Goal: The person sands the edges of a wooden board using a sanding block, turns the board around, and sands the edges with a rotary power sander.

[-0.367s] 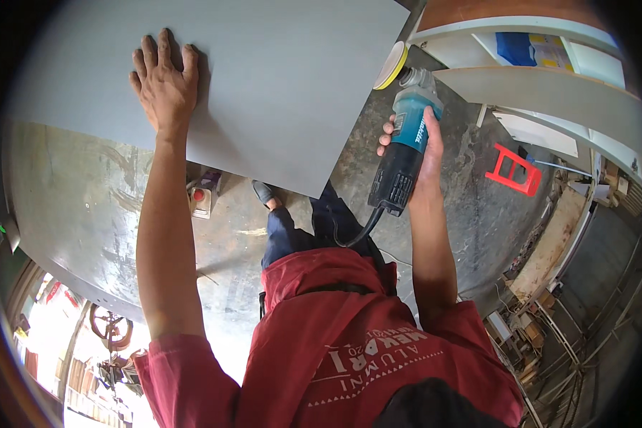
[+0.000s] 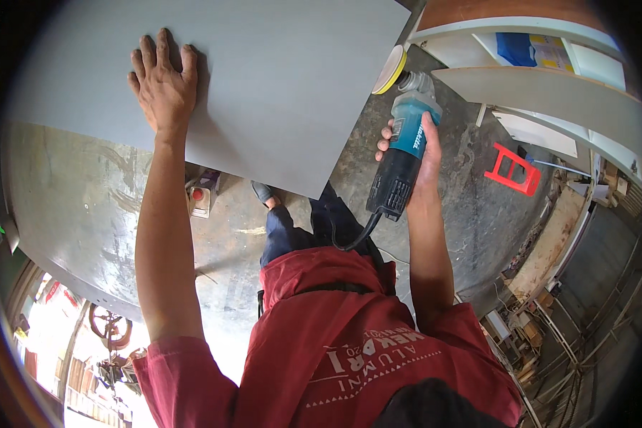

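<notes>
A grey panel [image 2: 278, 85] spreads flat under the left hand, running out past it on the far left and reaching across toward the tool in the right. Well behind the left hand, out beyond the elbow on that side, a spoked wheel [image 2: 109, 327] stands against bright light. The left hand [image 2: 165, 96] lies palm down on the panel with its fingers and thumb spread apart, gripping nothing. Below and just to the right of the left wrist, a small pale box [image 2: 202, 208] with a round red part sits on the floor, partly under the panel's near edge. Between the two hands, lower down, a grey shoe [image 2: 262, 191] shows at the panel's near edge. Ahead of the right hand, the white, yellow-rimmed disc [image 2: 390, 70] stands tilted right at the panel's side edge; whether they touch, I cannot tell. The right hand [image 2: 429, 153] is closed around the body of the teal and black grinder [image 2: 399, 157], thumb along its upper side, and a black cord [image 2: 364, 237] hangs from the tool's rear below that hand. To the right of the right hand, a red stool [image 2: 529, 182] rests on the concrete floor [image 2: 464, 228], with white shelving [image 2: 542, 89] farther ahead.
</notes>
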`<move>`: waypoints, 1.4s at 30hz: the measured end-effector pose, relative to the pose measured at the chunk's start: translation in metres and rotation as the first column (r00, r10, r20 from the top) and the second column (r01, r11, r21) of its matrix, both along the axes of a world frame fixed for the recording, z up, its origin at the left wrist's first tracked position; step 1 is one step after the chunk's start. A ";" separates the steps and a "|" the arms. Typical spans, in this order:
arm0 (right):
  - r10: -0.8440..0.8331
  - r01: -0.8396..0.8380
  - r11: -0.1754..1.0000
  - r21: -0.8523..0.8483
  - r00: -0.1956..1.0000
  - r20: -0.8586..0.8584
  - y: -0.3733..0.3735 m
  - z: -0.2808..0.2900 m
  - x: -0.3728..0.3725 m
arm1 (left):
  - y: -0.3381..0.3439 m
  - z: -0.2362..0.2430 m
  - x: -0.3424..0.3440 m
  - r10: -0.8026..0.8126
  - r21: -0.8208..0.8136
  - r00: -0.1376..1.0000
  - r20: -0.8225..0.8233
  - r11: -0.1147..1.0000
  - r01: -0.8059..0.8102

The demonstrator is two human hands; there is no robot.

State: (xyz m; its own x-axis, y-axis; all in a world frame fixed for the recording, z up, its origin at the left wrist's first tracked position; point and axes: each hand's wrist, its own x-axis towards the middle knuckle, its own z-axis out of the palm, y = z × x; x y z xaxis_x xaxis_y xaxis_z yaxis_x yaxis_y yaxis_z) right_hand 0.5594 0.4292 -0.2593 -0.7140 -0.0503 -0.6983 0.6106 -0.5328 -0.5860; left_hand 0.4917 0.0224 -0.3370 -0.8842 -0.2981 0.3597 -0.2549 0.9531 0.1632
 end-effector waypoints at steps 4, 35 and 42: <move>-0.006 0.007 1.000 -0.009 1.000 0.012 0.001 0.000 -0.003 | 0.001 0.000 0.000 -0.002 0.004 1.000 0.005 1.000 0.002; -0.018 0.022 0.992 -0.122 0.999 0.032 0.000 -0.003 0.035 | 0.007 0.004 -0.016 -0.007 -0.018 0.999 -0.050 1.000 0.006; -0.007 0.007 0.999 -0.054 1.000 0.011 -0.002 -0.003 0.017 | -0.001 0.001 0.000 -0.004 0.019 0.999 -0.042 1.000 0.004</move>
